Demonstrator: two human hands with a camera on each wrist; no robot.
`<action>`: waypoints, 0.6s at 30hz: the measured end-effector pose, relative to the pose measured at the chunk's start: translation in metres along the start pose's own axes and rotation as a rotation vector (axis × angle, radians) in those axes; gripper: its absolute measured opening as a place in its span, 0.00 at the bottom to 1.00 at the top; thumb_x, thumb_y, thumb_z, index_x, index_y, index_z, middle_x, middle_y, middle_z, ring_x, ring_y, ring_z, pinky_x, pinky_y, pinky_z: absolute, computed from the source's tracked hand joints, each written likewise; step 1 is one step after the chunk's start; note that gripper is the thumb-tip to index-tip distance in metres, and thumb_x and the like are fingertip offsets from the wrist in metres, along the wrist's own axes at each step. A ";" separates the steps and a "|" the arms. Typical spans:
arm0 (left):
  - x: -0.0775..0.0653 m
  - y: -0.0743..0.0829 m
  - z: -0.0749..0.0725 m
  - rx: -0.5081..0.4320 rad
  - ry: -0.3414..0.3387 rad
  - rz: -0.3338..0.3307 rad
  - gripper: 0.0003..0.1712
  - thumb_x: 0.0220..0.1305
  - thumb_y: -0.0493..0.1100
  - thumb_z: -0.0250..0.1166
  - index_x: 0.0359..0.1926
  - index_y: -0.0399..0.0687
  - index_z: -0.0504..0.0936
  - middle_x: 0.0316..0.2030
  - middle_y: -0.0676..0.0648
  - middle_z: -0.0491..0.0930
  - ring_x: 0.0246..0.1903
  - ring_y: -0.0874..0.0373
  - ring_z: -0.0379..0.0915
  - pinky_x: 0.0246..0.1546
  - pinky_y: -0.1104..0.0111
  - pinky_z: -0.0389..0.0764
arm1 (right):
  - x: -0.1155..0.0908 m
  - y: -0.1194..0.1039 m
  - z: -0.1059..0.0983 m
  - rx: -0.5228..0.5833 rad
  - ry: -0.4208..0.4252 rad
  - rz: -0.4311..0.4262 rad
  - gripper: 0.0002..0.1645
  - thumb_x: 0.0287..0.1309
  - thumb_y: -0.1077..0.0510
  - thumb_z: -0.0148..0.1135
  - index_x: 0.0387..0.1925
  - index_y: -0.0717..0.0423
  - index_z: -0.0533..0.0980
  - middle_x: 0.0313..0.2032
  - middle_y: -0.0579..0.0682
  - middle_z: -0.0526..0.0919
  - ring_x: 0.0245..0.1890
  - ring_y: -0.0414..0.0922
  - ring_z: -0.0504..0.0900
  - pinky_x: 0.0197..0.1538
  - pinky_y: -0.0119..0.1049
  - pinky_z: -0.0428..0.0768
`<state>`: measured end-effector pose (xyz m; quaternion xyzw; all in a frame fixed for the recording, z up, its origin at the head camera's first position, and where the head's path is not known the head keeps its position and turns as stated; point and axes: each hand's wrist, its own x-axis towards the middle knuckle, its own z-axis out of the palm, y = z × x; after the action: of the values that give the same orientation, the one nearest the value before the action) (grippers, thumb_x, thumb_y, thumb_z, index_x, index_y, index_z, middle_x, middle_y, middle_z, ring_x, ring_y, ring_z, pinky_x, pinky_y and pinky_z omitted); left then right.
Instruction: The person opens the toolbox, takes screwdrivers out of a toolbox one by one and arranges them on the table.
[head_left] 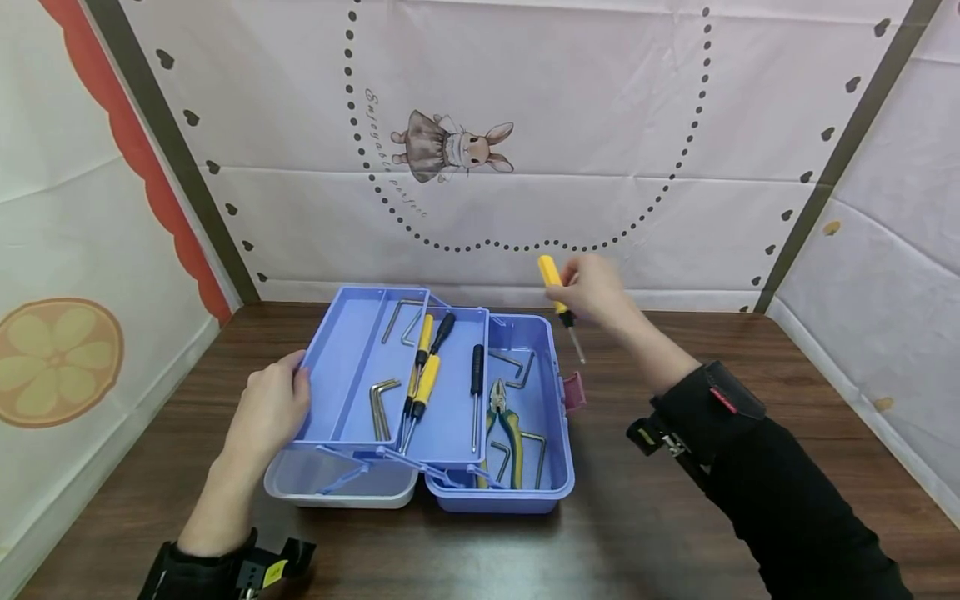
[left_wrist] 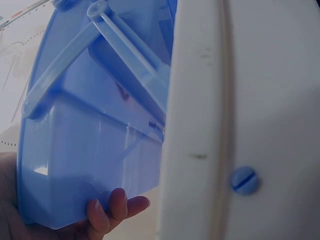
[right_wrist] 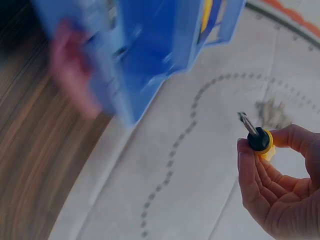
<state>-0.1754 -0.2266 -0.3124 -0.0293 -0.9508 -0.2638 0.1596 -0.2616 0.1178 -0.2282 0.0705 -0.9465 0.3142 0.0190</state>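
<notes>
My right hand [head_left: 596, 290] pinches a yellow-and-black screwdriver [head_left: 551, 273] above the right side of the blue toolbox [head_left: 558, 450], its metal shank slanting down. In the right wrist view the screwdriver [right_wrist: 259, 140] sits between thumb and fingertips. My left hand [head_left: 270, 408] grips the left edge of the upper tray [head_left: 337, 367]; in the left wrist view its fingers [left_wrist: 118, 202] curl under the blue tray wall [left_wrist: 75, 175]. Hex keys [head_left: 380, 408] lie in this tray. Yellow screwdrivers [head_left: 426, 379] and a black screwdriver [head_left: 477, 371] lie in the second tray.
Pliers [head_left: 513, 437] and several hex keys [head_left: 534, 458] lie in the toolbox's bottom. A translucent lid [head_left: 345, 487] lies beneath the trays at left. A pink latch [head_left: 573, 392] sticks out at right. Printed cloth walls [head_left: 600, 108] surround the wooden table [head_left: 675, 500].
</notes>
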 end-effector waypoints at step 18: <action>0.000 0.000 0.000 -0.006 -0.015 -0.014 0.20 0.63 0.33 0.46 0.52 0.19 0.64 0.44 0.21 0.69 0.41 0.30 0.69 0.37 0.45 0.71 | -0.029 0.135 -0.019 -0.170 0.003 0.245 0.14 0.53 0.56 0.56 0.30 0.67 0.73 0.22 0.57 0.77 0.15 0.41 0.75 0.19 0.34 0.75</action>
<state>-0.1757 -0.2271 -0.3123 -0.0253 -0.9513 -0.2678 0.1504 -0.2527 0.2396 -0.2956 -0.0479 -0.9713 0.2329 -0.0119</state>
